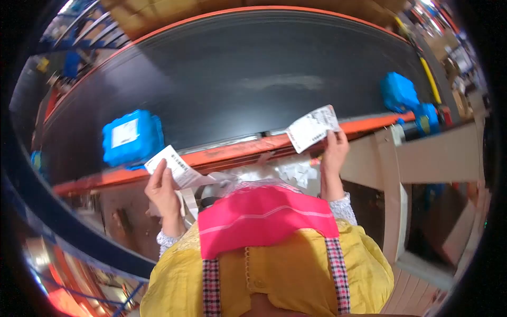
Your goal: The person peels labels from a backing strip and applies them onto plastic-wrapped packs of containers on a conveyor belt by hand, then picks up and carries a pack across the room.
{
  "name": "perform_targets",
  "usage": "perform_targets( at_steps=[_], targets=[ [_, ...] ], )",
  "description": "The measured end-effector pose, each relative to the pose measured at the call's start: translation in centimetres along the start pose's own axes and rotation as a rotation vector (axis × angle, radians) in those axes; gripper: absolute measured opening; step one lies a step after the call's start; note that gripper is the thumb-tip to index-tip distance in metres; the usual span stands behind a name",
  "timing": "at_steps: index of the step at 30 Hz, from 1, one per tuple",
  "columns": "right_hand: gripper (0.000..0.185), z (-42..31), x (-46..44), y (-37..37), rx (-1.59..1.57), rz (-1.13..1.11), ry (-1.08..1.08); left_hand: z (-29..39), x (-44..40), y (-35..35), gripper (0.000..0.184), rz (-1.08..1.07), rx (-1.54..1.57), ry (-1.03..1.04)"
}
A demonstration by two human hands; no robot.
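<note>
My left hand (165,195) pinches a white printed label (177,168) with a barcode; a strip of paper trails from it toward my body. Between the fingers and thumb of my right hand (335,153) is a second white label (311,128), tilted, with print and a barcode on it. Just beyond my left hand a blue-wrapped package (150,138) sits on the black conveyor belt (237,79), with a white label (125,133) stuck on it. Both hands are held near the belt's orange front edge (222,152), apart from each other.
At the right end of the belt are another blue package (398,91) and a smaller blue one (426,118) by the edge. A beige metal frame (417,156) stands to my right. A dark blue curved bar (58,211) runs along my left. Paper scraps (298,173) lie below the belt.
</note>
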State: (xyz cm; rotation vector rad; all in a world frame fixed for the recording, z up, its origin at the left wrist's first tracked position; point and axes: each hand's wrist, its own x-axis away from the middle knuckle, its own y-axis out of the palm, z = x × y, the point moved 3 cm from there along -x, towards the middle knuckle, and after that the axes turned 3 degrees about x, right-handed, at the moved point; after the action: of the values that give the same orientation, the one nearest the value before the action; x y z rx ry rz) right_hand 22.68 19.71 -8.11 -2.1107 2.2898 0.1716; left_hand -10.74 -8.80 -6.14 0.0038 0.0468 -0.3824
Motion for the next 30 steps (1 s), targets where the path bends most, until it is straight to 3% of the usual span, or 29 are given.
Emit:
perform_targets(
  at_steps=[2,5,10,13,16,17,20,24,25,27,30],
  targets=[
    [0.023,1.5,-0.8,-1.3,0.137,0.046,-0.097,0.7,-0.6,2.2,0.038,-0.125,-0.137,0.099],
    [0.021,3.4,-1.1,-1.9,0.205,0.135,-0.066,-1.9,-1.6,4.9,0.045,-0.236,0.01,0.126],
    [0.023,3.8,-1.2,-2.6,0.127,0.223,-0.009,-3.9,-1.7,7.8,0.04,-0.311,-0.157,0.269],
    [0.024,4.7,-1.5,-2.6,0.261,0.313,-0.04,-7.5,-2.5,8.7,0.04,-0.385,0.014,0.159],
    [0.025,5.2,-5.6,-5.8,0.221,0.382,-0.04,-5.7,1.5,12.0,0.045,-0.514,0.03,0.074],
    [0.024,4.5,-7.0,-6.9,0.339,0.406,-0.092,-6.1,2.6,12.7,0.046,-0.527,0.072,0.013],
    [0.025,5.1,-13.4,-9.7,0.413,0.48,-0.132,-5.9,4.2,13.2,0.048,-0.672,0.349,-0.477],
    [0.028,3.9,-21.6,-11.1,0.484,0.6,-0.267,-5.6,4.1,13.8,0.049,-0.433,0.418,-0.571],
    [0.027,3.2,-23.1,-11.1,0.593,0.67,-0.276,-5.9,3.5,13.4,0.049,-0.51,0.494,-0.559],
    [0.031,2.1,-25.2,-10.8,0.72,0.738,-0.268,-5.6,3.8,13.1,0.048,-0.362,0.446,-0.545],
    [0.038,4.3,-28.5,-10.6,0.809,0.736,-0.296,-6.5,3.3,12.4,0.046,-0.382,0.402,-0.504]
  ],
)
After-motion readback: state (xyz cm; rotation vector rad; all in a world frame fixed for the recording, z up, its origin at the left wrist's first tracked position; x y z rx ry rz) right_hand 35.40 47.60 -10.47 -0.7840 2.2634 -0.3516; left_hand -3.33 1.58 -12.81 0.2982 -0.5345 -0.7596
